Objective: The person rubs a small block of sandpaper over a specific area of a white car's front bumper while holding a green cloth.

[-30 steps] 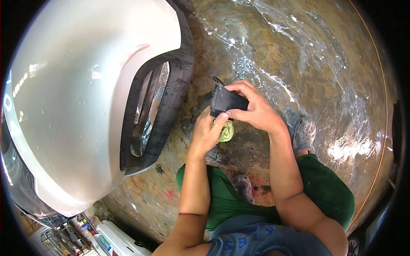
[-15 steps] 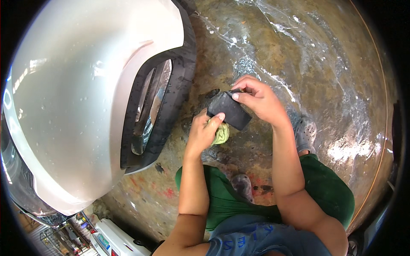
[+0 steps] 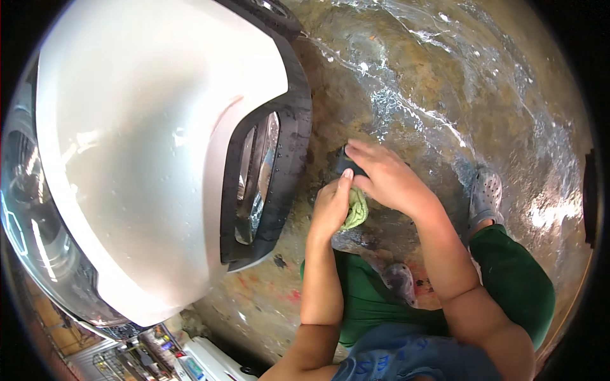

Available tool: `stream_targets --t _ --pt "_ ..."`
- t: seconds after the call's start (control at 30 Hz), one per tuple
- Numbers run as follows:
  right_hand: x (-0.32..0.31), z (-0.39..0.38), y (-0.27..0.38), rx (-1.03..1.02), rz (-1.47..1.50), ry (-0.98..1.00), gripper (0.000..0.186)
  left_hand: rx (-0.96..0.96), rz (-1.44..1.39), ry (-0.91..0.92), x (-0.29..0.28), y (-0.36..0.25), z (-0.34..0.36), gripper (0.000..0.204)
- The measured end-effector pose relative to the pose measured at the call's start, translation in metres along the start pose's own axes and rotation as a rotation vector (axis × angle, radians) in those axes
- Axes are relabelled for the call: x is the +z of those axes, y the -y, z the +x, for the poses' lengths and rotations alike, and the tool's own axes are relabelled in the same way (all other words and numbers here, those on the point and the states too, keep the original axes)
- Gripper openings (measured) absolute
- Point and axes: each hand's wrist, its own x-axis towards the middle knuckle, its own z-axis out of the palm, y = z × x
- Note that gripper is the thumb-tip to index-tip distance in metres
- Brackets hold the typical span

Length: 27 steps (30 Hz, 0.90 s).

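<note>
My left hand (image 3: 331, 204) is closed, its thumb pressed on a sheet of black sandpaper (image 3: 349, 164) and a crumpled light-green cloth (image 3: 358, 213) bunched under the palm. Over the sandpaper lies my right hand (image 3: 389, 176), fingers stretched out flat and thumb apart, hiding most of the sheet. Both hands are close together above the wet floor, to the right of a silver-white car bumper (image 3: 159, 146) and touching neither. Water drops dot the bumper and its black lower trim (image 3: 289, 146).
A slim lamp (image 3: 257, 178) sits in the bumper's dark recess. The headlight (image 3: 38, 184) curves along the far left. Beneath me is a wet, stained concrete floor (image 3: 432, 82), with my grey clogs (image 3: 486, 193) on it. A white vehicle (image 3: 213, 359) and a rack show at lower left.
The sandpaper, spread wide between both hands before, now shows only a small part under my right hand. My right fingers went from pinching its edge to lying over it. The view has shifted left.
</note>
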Motion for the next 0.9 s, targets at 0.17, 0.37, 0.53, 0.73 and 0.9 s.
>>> stream_targets --t 0.17,0.37,0.53,0.73,0.9 --pt "-0.055 0.036 0.058 0.092 0.494 -0.431 0.052 0.484 0.229 -0.288 -0.066 -0.102 -0.093 0.026" --pt "-0.022 0.078 0.137 -0.04 0.608 -0.63 0.041 0.996 1.287 -0.673 -0.173 -0.232 -0.145 0.033" --pt "-0.006 0.113 0.135 0.049 0.755 -0.76 0.039 0.904 1.91 -0.52 -0.197 -0.29 -0.14 0.038" --pt "0.003 0.132 0.133 0.069 0.801 -0.847 0.036 0.862 2.032 -0.377 -0.204 -0.279 -0.13 0.039" --pt "0.003 0.12 0.161 -0.013 0.754 -0.879 0.035 1.036 1.965 -0.284 -0.203 -0.28 -0.103 0.038"
